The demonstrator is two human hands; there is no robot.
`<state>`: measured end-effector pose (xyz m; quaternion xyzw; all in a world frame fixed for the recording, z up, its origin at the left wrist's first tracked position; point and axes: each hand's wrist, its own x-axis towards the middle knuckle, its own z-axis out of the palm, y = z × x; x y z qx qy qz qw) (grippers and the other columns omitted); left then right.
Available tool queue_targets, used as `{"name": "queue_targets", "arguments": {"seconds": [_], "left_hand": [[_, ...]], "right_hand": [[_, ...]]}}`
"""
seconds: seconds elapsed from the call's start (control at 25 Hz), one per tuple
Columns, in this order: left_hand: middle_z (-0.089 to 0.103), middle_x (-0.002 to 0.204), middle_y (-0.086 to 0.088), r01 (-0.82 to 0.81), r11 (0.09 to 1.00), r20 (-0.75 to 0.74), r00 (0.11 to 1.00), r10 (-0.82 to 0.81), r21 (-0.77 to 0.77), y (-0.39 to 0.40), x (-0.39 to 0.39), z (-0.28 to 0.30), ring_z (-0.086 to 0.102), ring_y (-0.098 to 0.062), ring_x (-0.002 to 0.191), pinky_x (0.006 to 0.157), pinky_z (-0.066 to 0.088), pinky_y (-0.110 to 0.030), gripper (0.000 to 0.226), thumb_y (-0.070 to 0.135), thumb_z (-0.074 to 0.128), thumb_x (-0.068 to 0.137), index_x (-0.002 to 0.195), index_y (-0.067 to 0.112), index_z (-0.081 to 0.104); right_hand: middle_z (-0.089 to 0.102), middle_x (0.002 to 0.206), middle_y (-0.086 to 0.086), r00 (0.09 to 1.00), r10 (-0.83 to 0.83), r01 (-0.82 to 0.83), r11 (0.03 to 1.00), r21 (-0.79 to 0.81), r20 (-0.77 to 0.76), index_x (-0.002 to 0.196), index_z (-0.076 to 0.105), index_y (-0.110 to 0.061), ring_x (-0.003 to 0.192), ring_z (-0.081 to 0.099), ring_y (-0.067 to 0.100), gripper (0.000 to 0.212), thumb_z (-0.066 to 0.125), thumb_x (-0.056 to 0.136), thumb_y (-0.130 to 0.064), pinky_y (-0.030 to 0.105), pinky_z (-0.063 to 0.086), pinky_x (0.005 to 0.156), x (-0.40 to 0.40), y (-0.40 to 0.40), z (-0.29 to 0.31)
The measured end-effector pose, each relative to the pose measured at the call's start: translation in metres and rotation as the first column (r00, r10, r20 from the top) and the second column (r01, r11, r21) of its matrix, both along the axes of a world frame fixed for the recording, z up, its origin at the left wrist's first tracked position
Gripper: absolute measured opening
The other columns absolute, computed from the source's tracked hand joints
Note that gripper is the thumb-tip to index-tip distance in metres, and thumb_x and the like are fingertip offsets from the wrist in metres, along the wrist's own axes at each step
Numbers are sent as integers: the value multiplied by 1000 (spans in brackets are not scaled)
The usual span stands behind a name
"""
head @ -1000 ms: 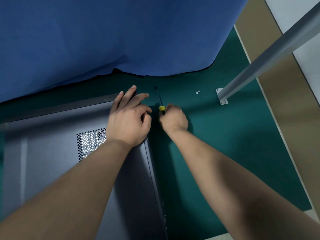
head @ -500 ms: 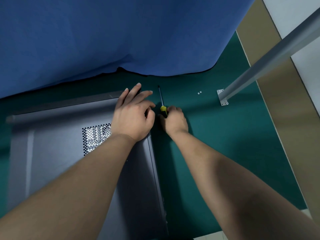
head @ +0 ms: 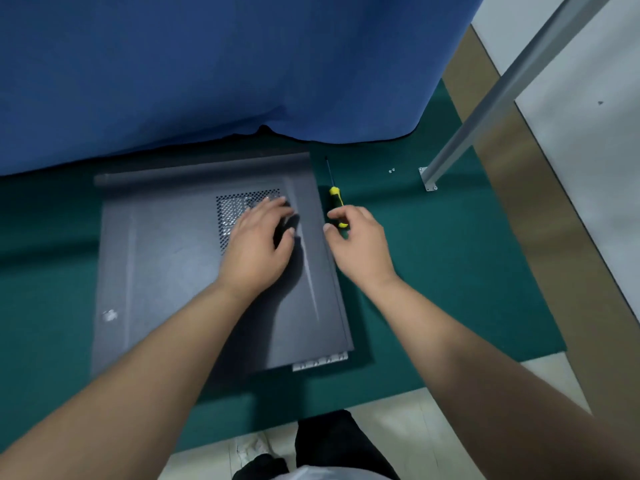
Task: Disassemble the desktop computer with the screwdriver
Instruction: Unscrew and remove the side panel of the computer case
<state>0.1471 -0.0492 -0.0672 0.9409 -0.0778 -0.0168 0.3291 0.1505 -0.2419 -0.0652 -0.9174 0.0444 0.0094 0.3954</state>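
The dark grey desktop computer case (head: 166, 271) lies flat on the green mat (head: 450, 271), with a perforated vent (head: 235, 209) in its top panel. My left hand (head: 259, 244) rests on that panel beside the vent, fingers spread and relaxed. A screwdriver (head: 335, 197) with a yellow-and-black handle lies on the mat along the case's right edge, tip pointing away from me. My right hand (head: 360, 244) hovers at the handle's near end with its fingers loosely curled and no grip on the handle.
Two small screws (head: 391, 170) lie on the mat near a slanted metal leg (head: 485, 123) and its foot bracket (head: 428, 183). A blue cloth (head: 207, 81) hangs behind the case. My dark trouser leg (head: 329, 441) stands at the mat's near edge.
My right hand has let go of the screwdriver, which now lies on the mat. My left hand slid back from the case's far corner to the vent. The view pulled back.
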Motion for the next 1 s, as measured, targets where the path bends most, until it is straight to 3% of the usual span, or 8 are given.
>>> {"name": "queue_targets", "arguments": {"seconds": [0.12,0.24,0.4,0.56,0.76,0.88,1.0], "left_hand": [[53,152,-3,25,999,16,1000,-25,40,48,-71,4,42,-26,145,122,29,-47,44,33,52,96,136,17,62],[47,157,3,96,987,13,995,-99,132,93,-126,1,34,-21,150,125,22,-45,55,48,46,94,140,22,58],[18,168,19,218,952,-69,976,-208,216,135,-169,-7,3,-8,158,128,-1,-41,80,72,51,85,155,36,35],[-8,171,19,264,871,-129,964,-231,413,141,-176,-12,-13,-22,158,126,-8,-55,105,79,55,77,161,42,4],[-22,170,9,158,800,-158,984,-80,579,122,-169,-16,-18,-45,154,113,-9,-78,122,86,56,72,159,39,-16],[-21,170,6,107,759,-98,994,-56,642,118,-171,-23,-14,-47,154,111,-6,-81,124,97,31,66,159,34,-22],[-14,172,4,87,758,-52,996,-70,646,119,-172,-28,-9,-47,155,111,-2,-81,121,93,33,69,161,31,-18]], "right_hand": [[62,124,1,970,208,-187,969,-162,127,118,68,-14,119,53,21,27,65,94,-26,38,45,104,-62,30,14],[55,140,-2,900,431,-374,835,-404,59,133,61,-19,134,45,20,53,57,94,-56,42,38,113,-112,58,18],[20,169,1,768,624,-578,579,-575,-144,159,29,-24,156,13,27,104,41,79,-89,51,11,127,-147,84,11],[-10,172,4,711,659,-600,385,-701,-246,164,-2,-28,157,-10,35,122,50,73,-90,58,-1,126,-140,92,1],[-18,171,4,751,620,-540,375,-754,-230,161,-15,-36,155,-15,42,126,57,72,-87,70,-1,119,-131,95,-11],[-22,170,5,791,564,-497,370,-785,-235,159,-20,-35,152,-19,48,129,47,67,-95,81,-4,108,-133,96,-18],[-20,170,5,810,538,-482,382,-788,-235,160,-18,-34,153,-17,49,129,49,67,-94,82,-5,107,-131,97,-19]]}}
